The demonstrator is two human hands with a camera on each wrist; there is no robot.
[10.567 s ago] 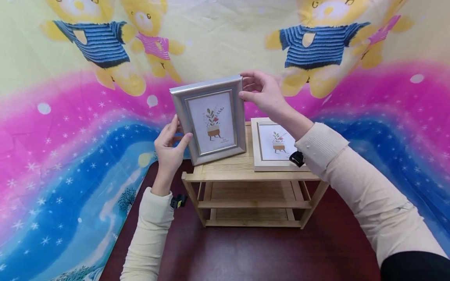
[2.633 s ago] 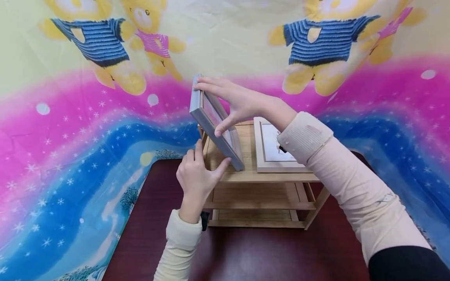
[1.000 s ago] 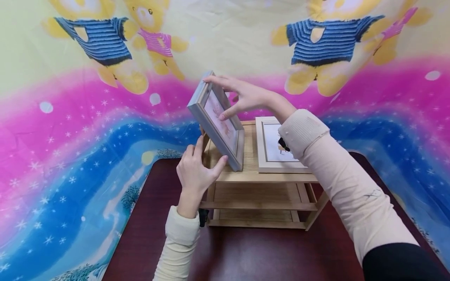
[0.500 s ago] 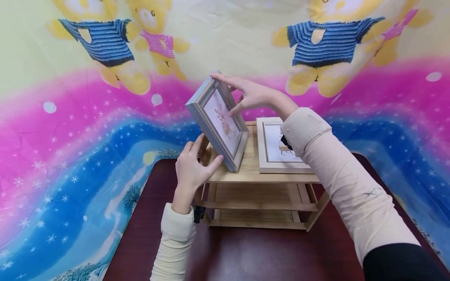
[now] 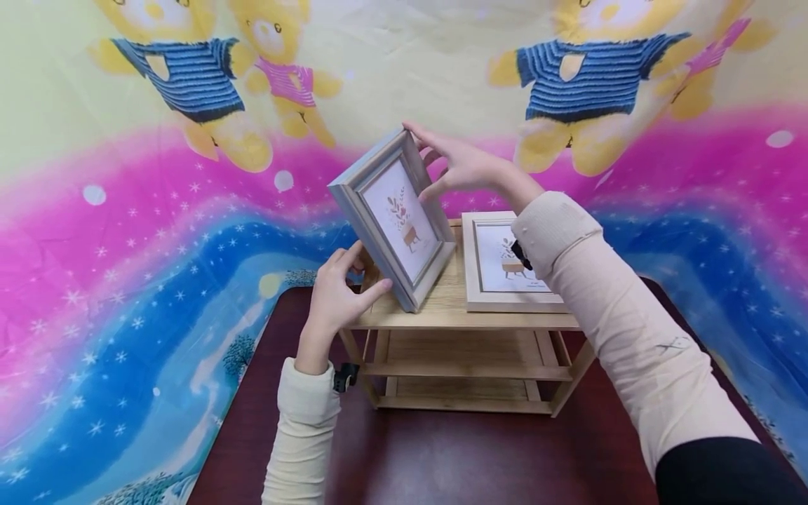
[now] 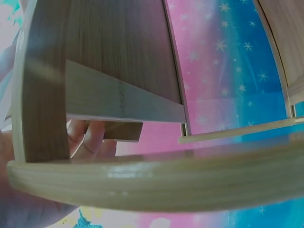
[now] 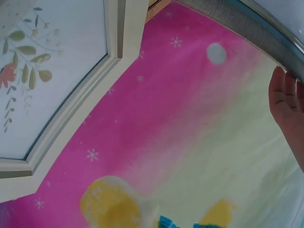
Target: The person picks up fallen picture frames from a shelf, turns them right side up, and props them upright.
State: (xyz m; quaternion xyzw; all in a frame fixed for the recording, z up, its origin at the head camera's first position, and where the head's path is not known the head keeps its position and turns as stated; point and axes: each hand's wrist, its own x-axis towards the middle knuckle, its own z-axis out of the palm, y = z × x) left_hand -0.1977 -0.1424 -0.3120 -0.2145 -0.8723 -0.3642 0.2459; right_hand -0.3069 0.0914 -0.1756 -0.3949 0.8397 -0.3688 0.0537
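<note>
A silver-grey picture frame (image 5: pixel 404 217) with a potted-plant print leans on the left part of the wooden rack (image 5: pixel 442 319), tilted and turned toward the right. My right hand (image 5: pixel 470 168) grips its upper right corner, the thumb in front and the fingers along the edge. Low on the frame's left side, my left hand (image 5: pixel 337 291) holds on, its thumb against the edge; the other fingers are partly hidden. In the left wrist view, curled fingers (image 6: pixel 90 140) show behind the rack's rails. A cream picture frame (image 5: pixel 505 263) lies face up to the right, partly behind my right sleeve.
Under the top the rack has two lower shelves (image 5: pixel 463 351). It stands on a dark red table (image 5: pixel 480 456) with rounded corners. A printed cloth (image 5: pixel 189 210) with bears and snowflakes hangs close behind and on both sides.
Since about a second ago, the silver-grey frame has swung round to face more to the front. My right hand has moved right with its upper corner, and my left hand slightly left.
</note>
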